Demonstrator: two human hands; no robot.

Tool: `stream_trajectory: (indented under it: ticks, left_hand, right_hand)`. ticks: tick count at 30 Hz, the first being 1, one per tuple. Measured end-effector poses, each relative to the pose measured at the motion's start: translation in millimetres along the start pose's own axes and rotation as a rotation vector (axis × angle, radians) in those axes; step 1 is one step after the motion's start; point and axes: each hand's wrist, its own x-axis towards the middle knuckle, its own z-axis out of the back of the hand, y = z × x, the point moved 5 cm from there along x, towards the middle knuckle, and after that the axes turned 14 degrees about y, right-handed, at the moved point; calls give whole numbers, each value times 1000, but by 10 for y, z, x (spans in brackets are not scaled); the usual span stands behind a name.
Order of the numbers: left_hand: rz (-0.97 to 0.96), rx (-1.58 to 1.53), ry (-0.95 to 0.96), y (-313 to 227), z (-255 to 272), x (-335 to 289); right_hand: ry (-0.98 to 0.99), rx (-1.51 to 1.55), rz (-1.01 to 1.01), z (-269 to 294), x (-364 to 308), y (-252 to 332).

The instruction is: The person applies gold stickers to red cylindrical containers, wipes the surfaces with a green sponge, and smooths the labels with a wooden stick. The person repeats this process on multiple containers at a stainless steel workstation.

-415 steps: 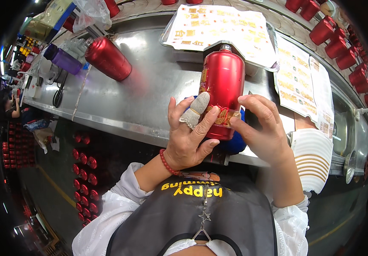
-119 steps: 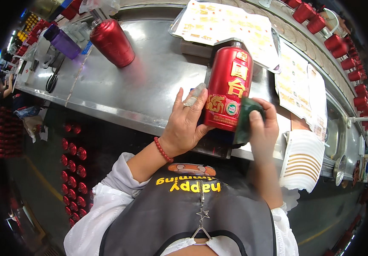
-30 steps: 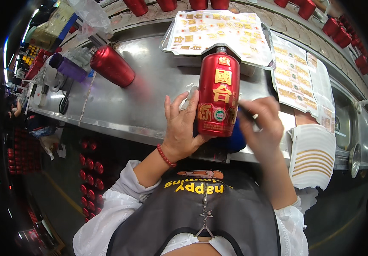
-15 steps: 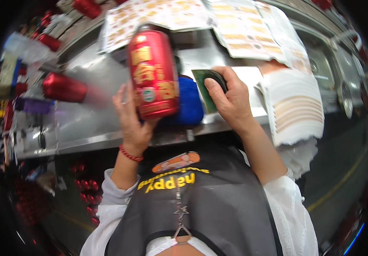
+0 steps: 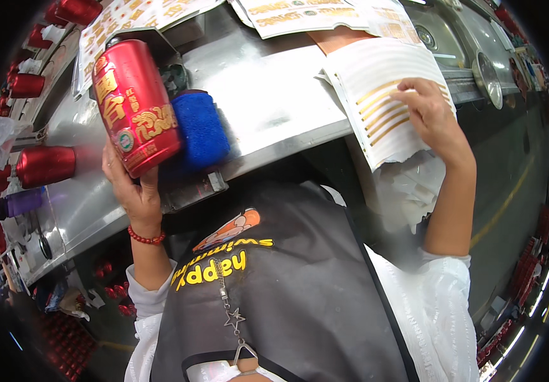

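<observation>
A red metal bottle [image 5: 135,105] with gold lettering and a gold dragon leans over the steel bench. My left hand [image 5: 133,191] is closed around its lower end, the fingers partly hidden behind it. Right beside the bottle lies a blue cloth-covered pad [image 5: 201,130]. Over on the right, my right hand [image 5: 432,118] is above a white decal sheet [image 5: 376,70] with gold stripes. Its fingers are bent but apart, the fingertips at or just over the stripes; the thumb is mostly hidden, and nothing shows in the hand.
Printed gold decal sheets [image 5: 306,16] lie along the bench's far side. More red bottles [image 5: 46,167] stand or lie at the left. A small dark green object [image 5: 174,77] sits behind the blue pad. A steel sink [image 5: 436,38] is at the far right, with a round metal lid-like disc [image 5: 487,79] by it.
My right hand has let go of the green card with the black grip and moved right to the striped sheet. My left hand still holds the bottle; the view has swung right.
</observation>
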Motion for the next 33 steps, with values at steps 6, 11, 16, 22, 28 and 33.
stream_trajectory:
  ticks: [6, 11, 16, 22, 28, 33]
  left_hand:
    - [26, -41, 10, 52, 24, -27]
    - [1, 9, -27, -119, 25, 23]
    - [-127, 69, -72, -560, 8, 32]
    - [-57, -124, -98, -410, -25, 13]
    - [69, 52, -11, 32, 71, -60]
    - [-45, 542, 0, -436, 297, 116]
  right_hand:
    - [-178, -53, -80, -293, -451, 274]
    - [-236, 0, -73, -297, -527, 287]
    - [-204, -11, -139, -317, -494, 338]
    - [-283, 52, -57, -327, -584, 293]
    - [-297, 75, -13, -301, -557, 325]
    - [-257, 180, 36, -163, -338, 599]
